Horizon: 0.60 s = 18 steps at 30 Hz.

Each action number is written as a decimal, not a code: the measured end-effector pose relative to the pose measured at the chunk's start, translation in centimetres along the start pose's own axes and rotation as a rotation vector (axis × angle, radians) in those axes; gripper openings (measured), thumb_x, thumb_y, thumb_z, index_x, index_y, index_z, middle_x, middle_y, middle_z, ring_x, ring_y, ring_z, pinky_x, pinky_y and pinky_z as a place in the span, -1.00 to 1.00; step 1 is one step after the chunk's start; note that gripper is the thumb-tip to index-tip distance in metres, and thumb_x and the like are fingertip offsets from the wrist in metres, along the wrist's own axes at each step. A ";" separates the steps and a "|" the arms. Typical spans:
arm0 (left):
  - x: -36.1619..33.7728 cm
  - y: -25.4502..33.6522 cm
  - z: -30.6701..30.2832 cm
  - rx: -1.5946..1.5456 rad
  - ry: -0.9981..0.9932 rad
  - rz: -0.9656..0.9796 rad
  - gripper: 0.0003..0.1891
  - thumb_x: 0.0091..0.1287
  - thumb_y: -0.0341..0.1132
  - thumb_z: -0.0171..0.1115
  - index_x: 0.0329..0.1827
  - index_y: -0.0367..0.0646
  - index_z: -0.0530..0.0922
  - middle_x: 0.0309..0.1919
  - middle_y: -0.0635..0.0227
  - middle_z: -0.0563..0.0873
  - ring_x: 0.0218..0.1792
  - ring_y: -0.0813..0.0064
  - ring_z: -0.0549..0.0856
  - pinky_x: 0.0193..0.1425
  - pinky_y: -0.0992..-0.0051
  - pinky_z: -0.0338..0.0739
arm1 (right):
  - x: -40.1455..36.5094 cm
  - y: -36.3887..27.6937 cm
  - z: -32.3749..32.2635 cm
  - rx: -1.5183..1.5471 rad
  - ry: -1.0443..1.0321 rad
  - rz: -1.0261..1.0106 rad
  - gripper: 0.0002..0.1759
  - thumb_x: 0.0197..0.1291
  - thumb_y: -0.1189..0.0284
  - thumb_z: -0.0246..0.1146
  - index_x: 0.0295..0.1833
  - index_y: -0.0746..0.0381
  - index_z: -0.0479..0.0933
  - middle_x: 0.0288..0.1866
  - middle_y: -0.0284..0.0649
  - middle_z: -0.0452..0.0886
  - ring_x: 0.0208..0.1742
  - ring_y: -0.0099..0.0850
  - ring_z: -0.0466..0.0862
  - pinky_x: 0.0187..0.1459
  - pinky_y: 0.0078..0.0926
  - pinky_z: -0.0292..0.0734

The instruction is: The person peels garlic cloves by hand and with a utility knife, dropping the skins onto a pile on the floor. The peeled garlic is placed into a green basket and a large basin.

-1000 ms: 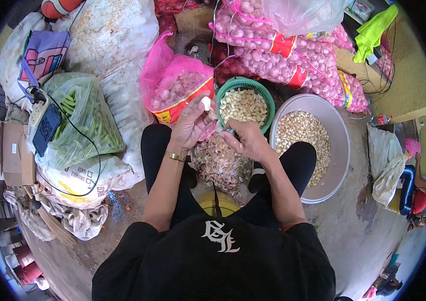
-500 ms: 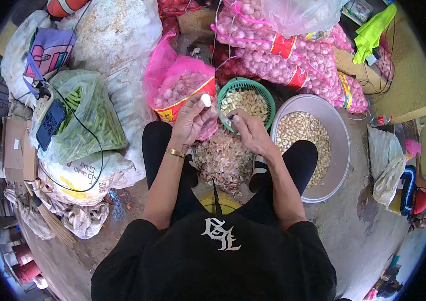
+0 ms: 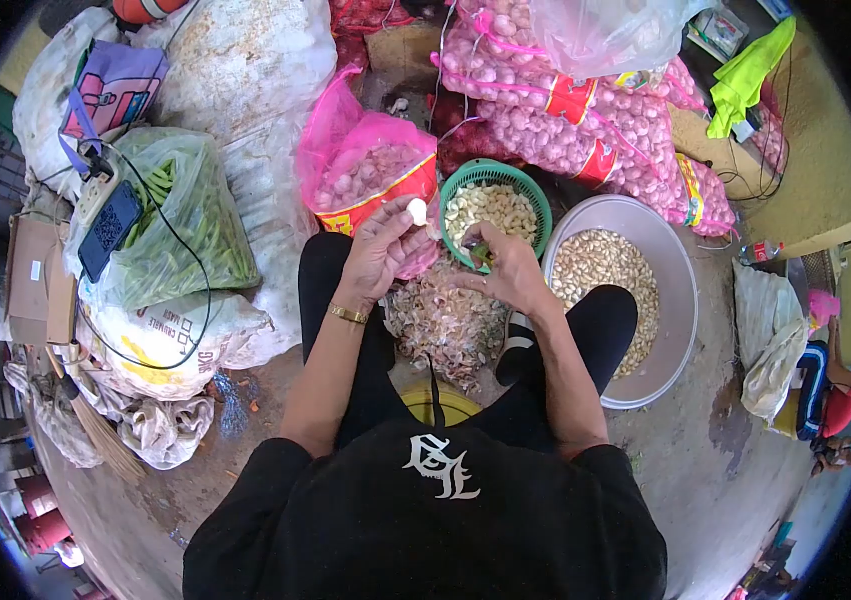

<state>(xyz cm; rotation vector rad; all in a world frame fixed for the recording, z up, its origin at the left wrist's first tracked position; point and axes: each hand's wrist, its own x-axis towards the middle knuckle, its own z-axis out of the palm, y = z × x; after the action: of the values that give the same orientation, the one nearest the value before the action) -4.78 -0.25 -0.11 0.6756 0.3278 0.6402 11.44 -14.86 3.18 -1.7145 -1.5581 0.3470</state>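
Between the fingertips of my left hand (image 3: 377,252) is a white peeled garlic clove (image 3: 417,211). My right hand (image 3: 513,272) is closed on a small knife with a greenish handle (image 3: 483,254), beside the lower edge of the green basket. Peeled cloves lie in that green basket (image 3: 548,215). Below both hands is a heap of garlic skins (image 3: 445,322) on the floor. To the right, a large pale basin (image 3: 680,300) holds many unpeeled cloves.
An open pink net bag of garlic (image 3: 370,175) stands ahead, with full garlic sacks (image 3: 585,130) stacked behind. At left are a plastic bag of green vegetables (image 3: 180,235), a phone (image 3: 110,230) with a cable, and a broom (image 3: 100,425).
My right hand has turned, so more of the knife handle shows. My left hand still holds the clove. The whole view has shifted slightly.
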 end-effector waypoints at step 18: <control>1.2 -3.5 0.2 0.080 -0.019 -0.026 -0.74 0.40 -0.43 0.19 0.11 -0.29 0.50 -0.03 0.25 0.66 -0.03 0.46 0.68 0.09 0.44 0.62 | 1.3 0.2 2.6 0.267 0.330 0.048 -0.88 0.10 0.56 0.36 -0.22 0.34 0.64 -0.42 -0.18 0.63 -0.38 -0.47 0.61 -0.28 -0.52 0.48</control>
<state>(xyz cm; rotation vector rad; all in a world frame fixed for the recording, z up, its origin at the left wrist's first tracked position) -2.28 -1.66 -2.41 0.7525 0.3455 0.5978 10.12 -12.68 1.76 -1.5148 -1.1781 0.2664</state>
